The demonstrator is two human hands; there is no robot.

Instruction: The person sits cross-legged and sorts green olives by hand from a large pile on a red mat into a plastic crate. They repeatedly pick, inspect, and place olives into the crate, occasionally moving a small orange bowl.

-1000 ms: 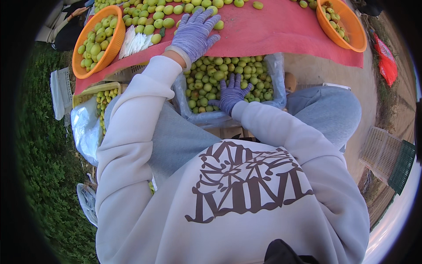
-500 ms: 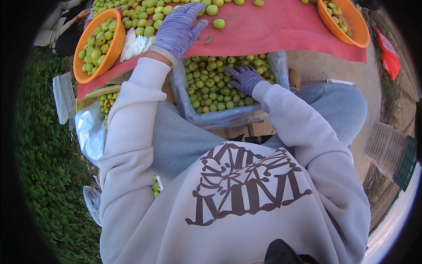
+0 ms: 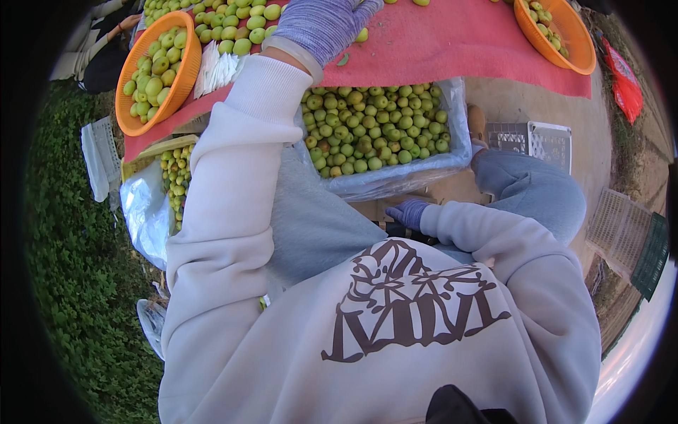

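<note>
At the top edge my left hand (image 3: 321, 28), in a purple knitted glove, reaches over the red cloth (image 3: 452, 53). Its fingers stretch to the right, partly cut off by the frame. One round green fruit (image 3: 362, 34) lies close to its fingers, and a heap of such fruit (image 3: 229, 25) spreads on the cloth to its left. My right hand (image 3: 408, 213), gloved alike, is low between my knees by a dark strap-like thing, its fingers pointing left and partly hidden. Beyond it stands a crate (image 3: 459, 141) lined with clear plastic and full of green fruit (image 3: 374, 127).
Orange baskets of fruit stand at the left (image 3: 185, 71) and right (image 3: 583, 53) of the cloth. White paper slips (image 3: 215, 69) lie by the left basket. A grey plastic crate (image 3: 549, 145) sits beyond my right knee. Another person's hand (image 3: 129, 22) shows at the far left.
My right hand has left the fruit in the lined crate and come back toward my lap. My left hand has moved right and farther out over the cloth.
</note>
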